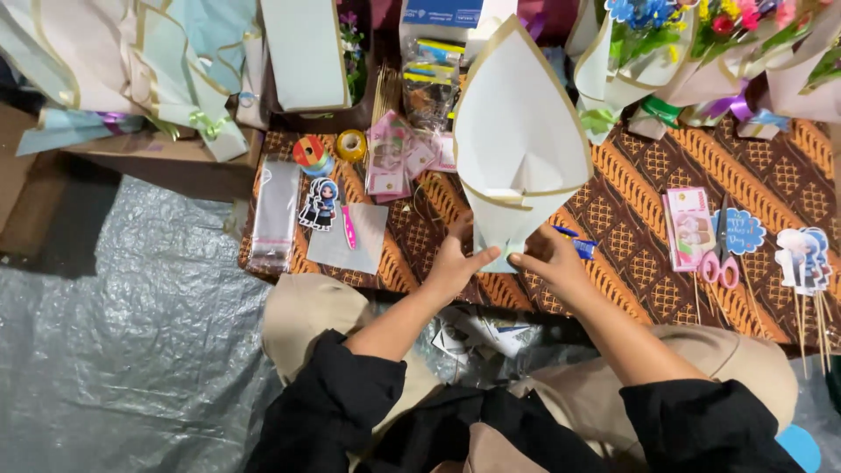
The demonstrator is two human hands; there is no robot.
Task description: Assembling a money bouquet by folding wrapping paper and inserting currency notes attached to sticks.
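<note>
A seated person is holding a pale blue paper cone point(519, 140) upright over a brown patterned cloth point(631, 210) spread on the floor. The cone is stiff, matte paper edged with a thin gold line, wide and pointed at the top and narrowing to a pinched base just above the person's knees. The left hand point(453, 265) is gripping the base from the left, thumb stretched across the fold and fingers curled close behind it. The right hand point(552, 260) is pressing the base from the right, fingers closed narrowly on the paper; the fingertips are partly hidden. Just beside the right hand a small blue object point(578, 245) is lying on the cloth. Farther right, pink-handled scissors point(720, 254) are resting next to a pink packet point(689, 226) and blue cut-out toppers on sticks point(804, 258). To the left are lying a clear plastic sleeve point(274, 215), a cartoon figure cut-out point(319, 203), a grey sheet point(350, 241) and two tape rolls point(328, 151). A box point(307, 61) at the cloth's far edge is holding upright sheets, and wrapped flower bouquets point(692, 44) are crowding the top right. Crinkled grey plastic sheeting point(114, 333) is covering the floor at left.
</note>
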